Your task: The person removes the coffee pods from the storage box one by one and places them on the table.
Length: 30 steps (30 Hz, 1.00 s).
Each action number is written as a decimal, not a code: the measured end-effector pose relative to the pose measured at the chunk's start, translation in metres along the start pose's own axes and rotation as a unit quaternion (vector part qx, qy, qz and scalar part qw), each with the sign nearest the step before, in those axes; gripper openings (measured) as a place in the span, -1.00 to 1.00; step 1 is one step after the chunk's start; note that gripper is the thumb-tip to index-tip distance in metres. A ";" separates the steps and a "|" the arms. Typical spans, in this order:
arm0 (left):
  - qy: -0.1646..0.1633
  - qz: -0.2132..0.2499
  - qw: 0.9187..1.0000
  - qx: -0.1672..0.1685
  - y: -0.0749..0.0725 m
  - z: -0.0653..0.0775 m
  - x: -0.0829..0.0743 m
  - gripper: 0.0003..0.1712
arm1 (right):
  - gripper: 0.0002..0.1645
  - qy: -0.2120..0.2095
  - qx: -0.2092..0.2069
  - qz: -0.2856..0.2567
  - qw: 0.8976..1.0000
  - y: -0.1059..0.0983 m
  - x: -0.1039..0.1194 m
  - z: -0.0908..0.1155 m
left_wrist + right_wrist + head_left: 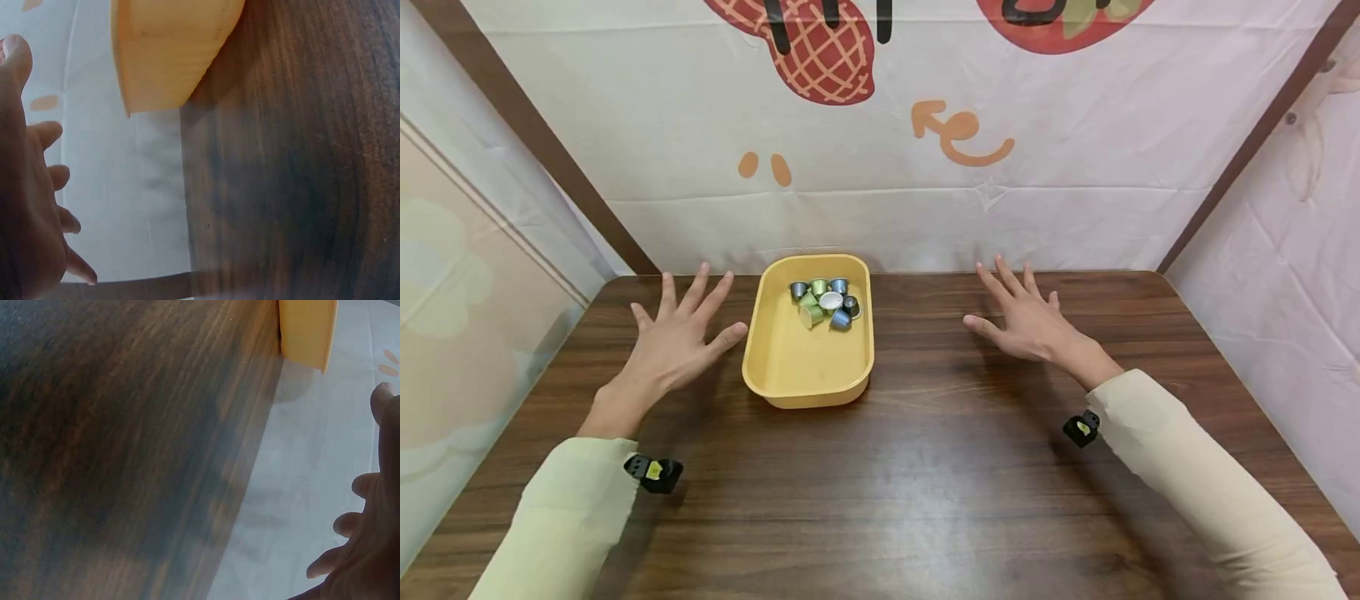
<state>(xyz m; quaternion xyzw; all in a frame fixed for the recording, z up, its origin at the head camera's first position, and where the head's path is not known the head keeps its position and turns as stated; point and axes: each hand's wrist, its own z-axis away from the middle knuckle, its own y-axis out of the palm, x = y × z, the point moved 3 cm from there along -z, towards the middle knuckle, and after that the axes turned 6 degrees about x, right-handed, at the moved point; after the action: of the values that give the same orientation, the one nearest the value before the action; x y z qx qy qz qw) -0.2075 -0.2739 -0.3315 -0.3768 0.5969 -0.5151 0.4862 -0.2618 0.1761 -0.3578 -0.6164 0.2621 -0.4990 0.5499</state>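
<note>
A yellow tray (808,367) sits toward the back of the table, left of centre. Several small coffee capsules (810,315) in green, blue, black and silver lie heaped at its far end. Just left of the tray, my left hand (673,346) is spread palm down over the wood, its thumb close to the tray's rim. My right hand (1030,321) is off to the tray's right, fingers spread, holding nothing. In the left wrist view the tray's side (169,56) rises beyond the hand; the right wrist view catches only its corner (306,331).
The dark wooden table (925,475) ends at a white printed cloth (887,225) along the back. More cloth hangs at the left (475,250) and right (1262,233). A small black device (653,472) is strapped at the left wrist, another (1081,427) at the right.
</note>
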 end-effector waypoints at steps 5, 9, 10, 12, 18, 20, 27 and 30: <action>0.004 0.006 1.000 0.006 0.002 0.001 0.000 -0.10 | 0.01 -0.005 -0.004 -0.001 1.000 0.003 0.001 0.001; 0.006 0.014 1.000 0.014 0.004 0.001 0.001 -0.09 | 0.02 -0.010 -0.003 -0.004 1.000 0.004 0.004 0.001; 0.007 0.016 1.000 0.016 0.004 0.001 0.001 -0.09 | 0.02 -0.012 -0.002 -0.005 1.000 0.004 0.006 0.000; 0.013 0.022 1.000 0.016 0.005 0.001 0.003 -0.09 | 0.03 -0.016 -0.001 -0.009 1.000 0.003 0.009 -0.001; 0.037 0.042 0.998 -0.004 0.007 -0.001 0.011 -0.11 | 0.04 -0.034 0.002 -0.029 0.999 0.001 0.025 -0.012; 0.042 0.048 0.998 -0.008 0.009 -0.001 0.013 -0.11 | 0.03 -0.042 0.004 -0.027 0.999 0.002 0.031 -0.017; 0.059 0.103 0.993 -0.020 0.013 0.000 0.014 -0.14 | 0.03 -0.068 -0.004 -0.020 0.997 0.001 0.055 -0.032; 0.057 0.119 0.991 -0.017 0.015 0.000 0.015 -0.14 | 0.03 -0.080 -0.005 -0.014 0.997 0.002 0.065 -0.037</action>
<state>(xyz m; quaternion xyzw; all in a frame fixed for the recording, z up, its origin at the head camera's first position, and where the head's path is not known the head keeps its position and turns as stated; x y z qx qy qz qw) -0.2102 -0.2851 -0.3495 -0.2812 0.6732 -0.4638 0.5025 -0.2711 0.1031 -0.3422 -0.6607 0.2109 -0.4548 0.5587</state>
